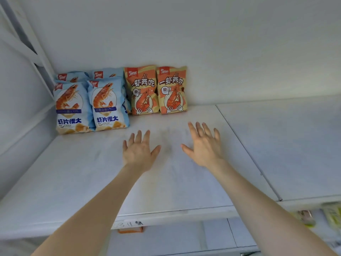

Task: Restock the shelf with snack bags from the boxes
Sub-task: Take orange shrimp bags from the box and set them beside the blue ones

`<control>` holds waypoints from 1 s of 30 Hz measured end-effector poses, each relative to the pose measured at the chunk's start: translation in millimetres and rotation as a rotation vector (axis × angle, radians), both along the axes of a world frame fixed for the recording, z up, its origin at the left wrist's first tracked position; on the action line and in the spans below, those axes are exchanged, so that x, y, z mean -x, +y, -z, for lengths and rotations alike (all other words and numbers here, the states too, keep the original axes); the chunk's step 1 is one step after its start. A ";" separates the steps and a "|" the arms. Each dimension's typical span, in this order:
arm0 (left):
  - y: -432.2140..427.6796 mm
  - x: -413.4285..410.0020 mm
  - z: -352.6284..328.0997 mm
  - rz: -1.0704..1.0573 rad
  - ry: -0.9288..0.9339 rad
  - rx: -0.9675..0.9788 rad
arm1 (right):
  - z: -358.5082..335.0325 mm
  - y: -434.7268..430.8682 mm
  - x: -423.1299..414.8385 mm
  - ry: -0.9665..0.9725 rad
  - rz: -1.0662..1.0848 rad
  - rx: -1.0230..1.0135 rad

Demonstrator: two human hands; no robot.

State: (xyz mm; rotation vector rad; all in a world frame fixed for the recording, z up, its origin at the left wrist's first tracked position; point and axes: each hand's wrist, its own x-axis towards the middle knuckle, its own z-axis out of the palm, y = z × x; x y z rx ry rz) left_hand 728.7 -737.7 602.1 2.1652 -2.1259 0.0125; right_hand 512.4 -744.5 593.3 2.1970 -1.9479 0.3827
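Observation:
On the white shelf (77,169), several light-blue shrimp-chip bags stand in the back left corner, the front two being a left blue bag (72,109) and a right blue bag (108,106). Two orange shrimp snack bags lean upright against the back wall beside them, one to the left (143,89) and one to the right (172,89). My left hand (139,151) and my right hand (204,145) hover over the shelf in front of the orange bags, palms down, fingers spread, holding nothing. No box is in view.
A second shelf board (287,145) adjoins on the right, split off by a seam. An orange price tag (131,229) hangs under the shelf's front edge. Green and yellow packets (332,215) lie on a lower shelf at the bottom right.

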 end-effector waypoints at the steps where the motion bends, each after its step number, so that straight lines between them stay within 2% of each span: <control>1: 12.7 1.4 -2.8 0.022 -0.024 -0.005 | -2.1 13.8 1.7 -0.007 -0.006 -0.003; 9: 133.5 29.1 -28.8 0.169 -0.157 0.045 | -25.6 131.5 25.8 -0.054 0.017 -0.002; 16: 230.8 66.4 -30.1 0.287 -0.052 0.141 | -29.6 259.1 68.6 -0.031 0.137 0.001; 30: 399.2 156.8 3.5 0.868 -0.008 0.068 | 9.8 537.4 106.9 -0.121 0.706 -0.052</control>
